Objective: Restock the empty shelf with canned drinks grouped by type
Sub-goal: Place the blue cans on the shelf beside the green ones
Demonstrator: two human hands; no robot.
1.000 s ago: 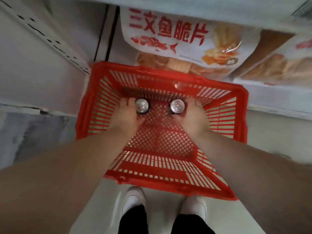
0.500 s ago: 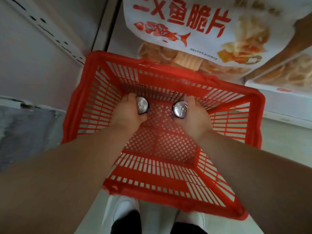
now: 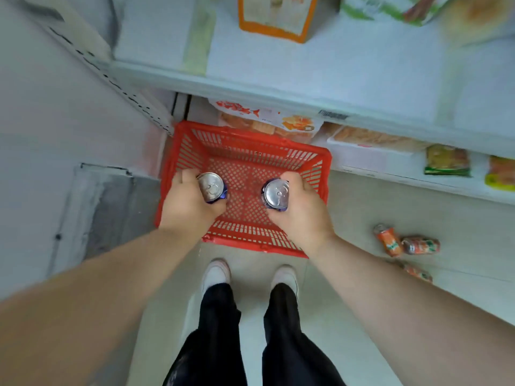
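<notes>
Our left hand [image 3: 189,203] has its fingers wrapped around a blue aluminium can [image 3: 212,187], upright; our right hand [image 3: 299,208] grips a second blue can [image 3: 276,194] likewise. Both sit above the red plastic mesh basket [image 3: 245,147] on the floor. Three orange cans [image 3: 390,242] lie at 3 o'clock. The white shelf [image 3: 334,79] lies at 12 o'clock.

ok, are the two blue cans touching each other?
Apart. The head view shows the left can in the left hand and the right can in the right hand, with red basket mesh visible between them.

no text readable — snack bag [image 3: 264,118] print blurred.
</notes>
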